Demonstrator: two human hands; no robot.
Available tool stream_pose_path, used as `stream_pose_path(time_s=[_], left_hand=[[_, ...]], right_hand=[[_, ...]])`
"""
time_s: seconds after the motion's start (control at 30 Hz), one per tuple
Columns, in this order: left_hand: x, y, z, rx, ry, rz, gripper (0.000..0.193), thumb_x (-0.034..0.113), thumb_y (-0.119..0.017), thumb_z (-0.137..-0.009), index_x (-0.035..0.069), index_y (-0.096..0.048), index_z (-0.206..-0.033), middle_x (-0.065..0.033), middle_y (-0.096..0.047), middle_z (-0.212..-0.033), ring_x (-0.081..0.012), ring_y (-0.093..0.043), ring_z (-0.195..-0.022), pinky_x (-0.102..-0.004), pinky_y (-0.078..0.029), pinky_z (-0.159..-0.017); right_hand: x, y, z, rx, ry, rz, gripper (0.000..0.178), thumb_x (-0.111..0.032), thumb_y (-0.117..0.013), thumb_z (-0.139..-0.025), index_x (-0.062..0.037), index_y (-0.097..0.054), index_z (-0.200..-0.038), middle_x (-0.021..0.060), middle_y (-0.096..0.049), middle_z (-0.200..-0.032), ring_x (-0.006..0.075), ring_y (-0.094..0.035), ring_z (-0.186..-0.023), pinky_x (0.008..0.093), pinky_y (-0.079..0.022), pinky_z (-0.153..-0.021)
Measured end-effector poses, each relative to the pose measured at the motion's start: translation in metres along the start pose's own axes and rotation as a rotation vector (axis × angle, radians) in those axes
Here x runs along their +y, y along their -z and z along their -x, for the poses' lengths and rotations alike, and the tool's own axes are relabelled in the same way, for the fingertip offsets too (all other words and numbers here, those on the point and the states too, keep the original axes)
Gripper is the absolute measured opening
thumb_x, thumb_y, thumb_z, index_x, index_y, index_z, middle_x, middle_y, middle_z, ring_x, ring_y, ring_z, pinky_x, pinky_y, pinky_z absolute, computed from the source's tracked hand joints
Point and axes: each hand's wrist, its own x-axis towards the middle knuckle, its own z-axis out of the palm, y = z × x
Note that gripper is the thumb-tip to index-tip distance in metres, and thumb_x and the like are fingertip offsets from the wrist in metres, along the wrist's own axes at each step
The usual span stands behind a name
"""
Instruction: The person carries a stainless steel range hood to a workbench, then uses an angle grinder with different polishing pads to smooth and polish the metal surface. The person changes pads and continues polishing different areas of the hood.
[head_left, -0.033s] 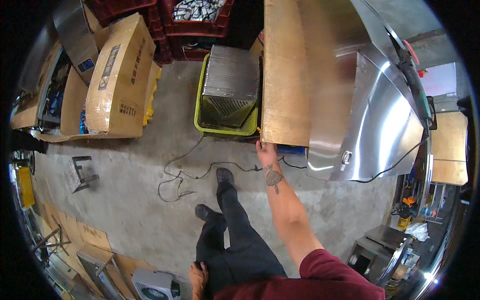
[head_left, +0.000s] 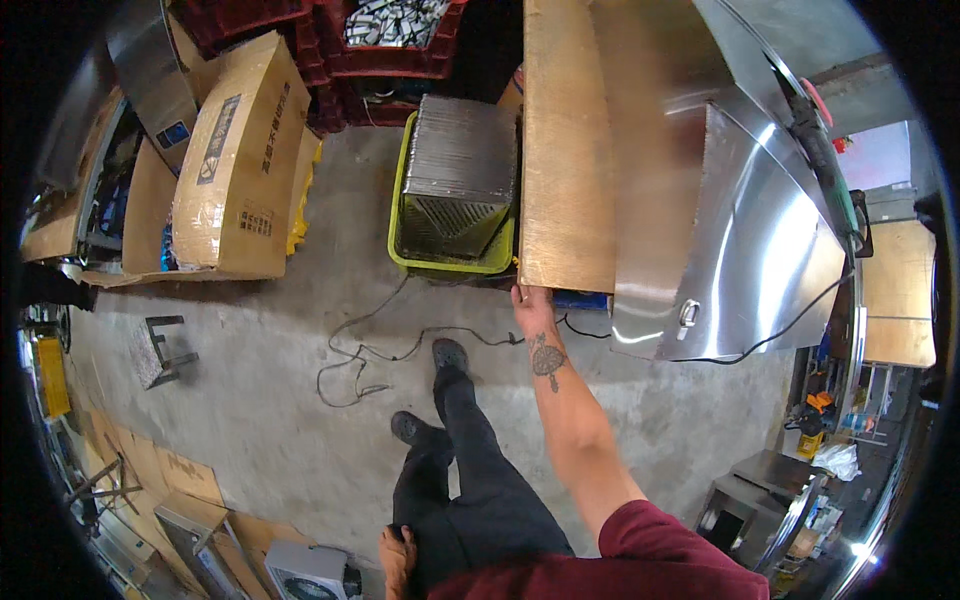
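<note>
My right hand reaches forward to the near left corner of a wooden board. Its thumb shows at the corner; the other fingers are mostly hidden by the board's edge, so their grip is unclear. Shiny metal sheet covers the right side of this surface, with a small metal handle near its front. Down beside my thigh, my left hand is closed, its fingers curled; a small dark patch shows at them, too small to name. Left of the board, a yellow-green basket holds a stack of perforated metal plates.
A dark cable lies looped on the concrete floor near my feet. Far left stand a large cardboard box and, nearer, a low stool. Red crates are stacked at the back. A metal cabinet stands at lower right.
</note>
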Motion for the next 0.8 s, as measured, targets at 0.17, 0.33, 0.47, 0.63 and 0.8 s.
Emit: stream_pose_path(time_s=[0.17, 0.33, 0.47, 0.63, 0.8], left_hand=[[0.006, 0.009, -0.009, 0.027, -0.095, 0.017, 0.041, 0.038, -0.061, -0.103, 0.0, -0.061, -0.119, -0.0298, -0.065, -0.112, -0.0507, -0.063, -0.105, -0.057, -0.05, -0.092], [0.019, 0.024, -0.007, 0.103, -0.268, -0.127, 0.035, 0.03, -0.064, -0.1, 0.0, -0.063, -0.118, -0.0283, -0.069, -0.111, -0.0477, -0.065, -0.105, -0.053, -0.053, -0.093], [0.072, 0.035, -0.01, 0.022, -0.409, -0.041, 0.032, 0.025, -0.064, -0.098, 0.001, -0.065, -0.119, -0.0231, -0.075, -0.102, -0.0421, -0.072, -0.097, -0.049, -0.057, -0.087], [0.157, 0.022, -0.014, -0.045, -0.436, -0.046, 0.032, 0.026, -0.065, -0.1, -0.002, -0.069, -0.114, -0.0192, -0.076, -0.098, -0.0301, -0.075, -0.087, -0.0414, -0.058, -0.08], [0.35, -0.054, 0.049, -0.295, -0.478, 0.249, 0.028, 0.025, -0.061, -0.108, -0.001, -0.069, -0.113, -0.0128, -0.075, -0.093, -0.0198, -0.071, -0.08, -0.0343, -0.055, -0.07]], right_hand=[[-0.005, 0.073, 0.042, -0.04, -0.132, 0.113, 0.034, -0.026, -0.067, -0.106, -0.0093, -0.058, -0.134, 0.0128, -0.065, -0.13, 0.0235, -0.064, -0.112, 0.0379, -0.055, -0.1], [0.008, 0.239, 0.174, 0.071, -0.184, 1.383, 0.053, -0.048, -0.051, -0.11, -0.0077, -0.063, -0.142, 0.0119, -0.07, -0.135, 0.0296, -0.068, -0.121, 0.0487, -0.054, -0.102], [-0.04, 0.371, 0.284, -0.087, -0.163, 1.729, 0.054, -0.041, -0.05, -0.104, -0.0009, -0.065, -0.137, 0.0289, -0.065, -0.139, 0.0445, -0.06, -0.132, 0.0523, -0.046, -0.111], [-0.091, 0.565, 0.336, -0.14, -0.154, 1.85, 0.039, -0.031, -0.058, -0.093, 0.0003, -0.077, -0.105, 0.0263, -0.076, -0.108, 0.045, -0.073, -0.102, 0.0537, -0.056, -0.089], [-0.191, 0.605, 0.317, 0.234, -0.05, 1.297, 0.029, -0.026, -0.06, -0.104, -0.0016, -0.075, -0.108, 0.0101, -0.075, -0.097, 0.0227, -0.07, -0.081, 0.0379, -0.057, -0.071]])
